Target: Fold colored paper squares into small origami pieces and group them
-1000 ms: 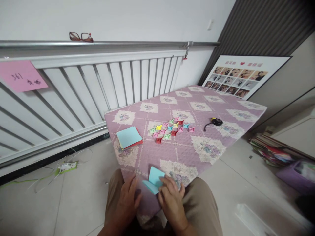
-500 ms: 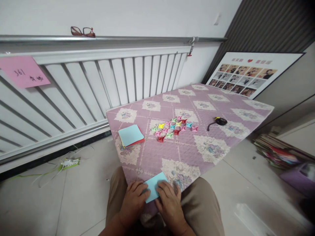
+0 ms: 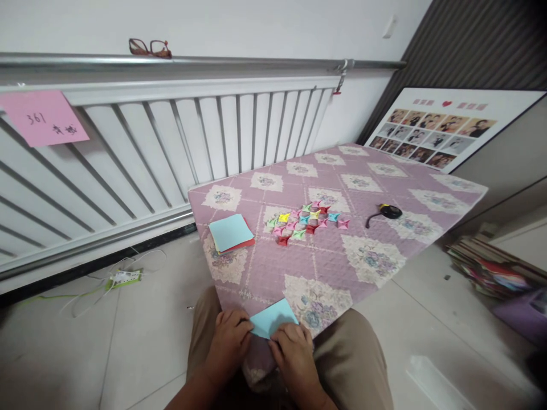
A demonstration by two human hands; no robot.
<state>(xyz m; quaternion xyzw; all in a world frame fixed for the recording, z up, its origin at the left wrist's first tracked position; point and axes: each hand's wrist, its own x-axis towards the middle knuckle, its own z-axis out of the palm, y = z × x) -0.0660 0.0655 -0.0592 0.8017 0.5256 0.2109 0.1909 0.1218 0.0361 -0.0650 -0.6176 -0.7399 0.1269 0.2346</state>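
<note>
A light blue paper sheet (image 3: 273, 316) lies at the near corner of the table, its lower edge toward me. My left hand (image 3: 232, 337) has its fingers closed at the paper's left corner. On the lower right part, my right hand (image 3: 294, 347) grips the edge with bent fingers and thumb, hiding that side. Farther left is a stack of coloured paper (image 3: 231, 232) with light blue on top and red and yellow edges below. Several small folded paper pieces (image 3: 303, 220) in many colours sit in rows mid-table.
A black object with a short strap (image 3: 390, 211) lies on the flowered tablecloth (image 3: 294, 259), right of the folded pieces. Behind are a white radiator (image 3: 231, 136) and glasses (image 3: 149, 48) on a pipe. A photo board (image 3: 431, 131) leans at the back right.
Both hands have shifted on the blue paper. My right hand is lower along its near edge, my left hand is at the left corner, and more paper shows. The view has moved slightly.
</note>
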